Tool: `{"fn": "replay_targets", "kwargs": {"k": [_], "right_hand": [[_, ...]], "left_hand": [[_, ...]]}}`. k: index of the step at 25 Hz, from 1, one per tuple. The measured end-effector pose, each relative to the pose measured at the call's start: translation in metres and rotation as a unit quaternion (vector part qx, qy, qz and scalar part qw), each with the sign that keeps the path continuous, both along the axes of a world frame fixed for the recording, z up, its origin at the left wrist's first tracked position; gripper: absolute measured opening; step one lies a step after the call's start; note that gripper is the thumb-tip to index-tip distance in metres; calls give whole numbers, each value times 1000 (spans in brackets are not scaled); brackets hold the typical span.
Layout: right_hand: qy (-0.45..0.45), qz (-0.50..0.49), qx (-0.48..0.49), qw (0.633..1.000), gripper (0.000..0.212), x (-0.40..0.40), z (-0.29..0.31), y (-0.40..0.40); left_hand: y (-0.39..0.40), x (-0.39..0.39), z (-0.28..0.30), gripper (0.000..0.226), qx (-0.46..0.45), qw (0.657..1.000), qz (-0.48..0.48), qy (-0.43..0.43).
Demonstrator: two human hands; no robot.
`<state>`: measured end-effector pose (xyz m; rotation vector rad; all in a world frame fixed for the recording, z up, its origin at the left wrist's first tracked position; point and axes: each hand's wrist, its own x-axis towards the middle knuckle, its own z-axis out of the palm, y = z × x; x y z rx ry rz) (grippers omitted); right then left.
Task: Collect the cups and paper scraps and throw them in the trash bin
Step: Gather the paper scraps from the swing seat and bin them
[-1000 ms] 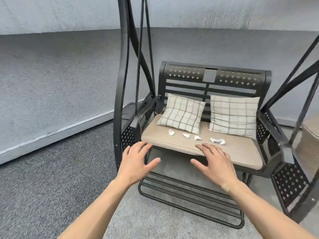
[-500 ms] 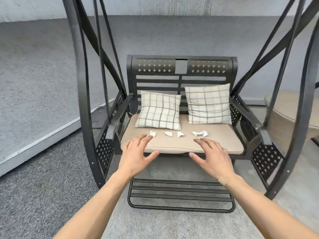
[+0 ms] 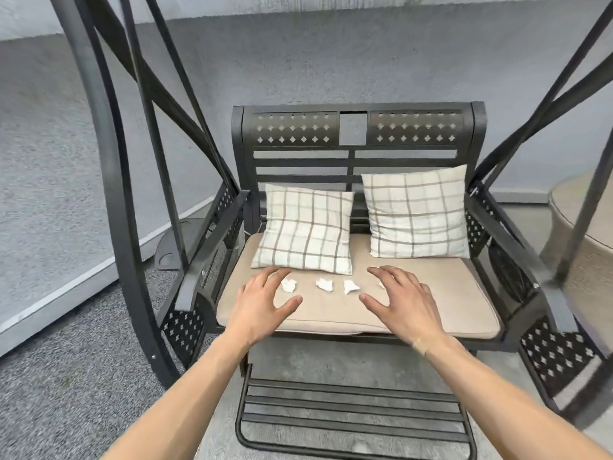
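While both spread-fingered hands, left hand point(image 3: 262, 305) and right hand point(image 3: 403, 302), hover holding nothing, crumpled white paper scraps point(image 3: 324, 284) lie on the beige seat cushion point(image 3: 457, 303).

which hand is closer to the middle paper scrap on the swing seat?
Left. The left hand has one scrap between it and the middle paper scrap; the right hand lies farther right, beyond another scrap.

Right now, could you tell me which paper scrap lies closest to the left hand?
The leftmost scrap, right beside the left hand; the other scraps lie further right.
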<state>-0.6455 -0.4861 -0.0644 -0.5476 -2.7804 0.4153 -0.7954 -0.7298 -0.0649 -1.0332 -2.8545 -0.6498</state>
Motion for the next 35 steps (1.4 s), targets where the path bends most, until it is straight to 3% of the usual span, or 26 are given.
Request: {"fn": "replay_targets", "kwargs": {"k": [11,20,28,35], "right_hand": [[-69,18,-39,997,56,-94,-32,86],[-129,-30,-50,990,52,-148,-79,78],[-169,-67,-57,982,51,-185,-161,72],[-251,-38,-35,967,46,-222,-281,115]], "left_hand": [[77,-90,-26,59,-41,996,34,-65],[72,-171,-75,59,-84,988,3,-126],[73,-225,-168,60,-129,978,-24,-161],[99,-252,-300,58,-206,958,-1,-202]]}}
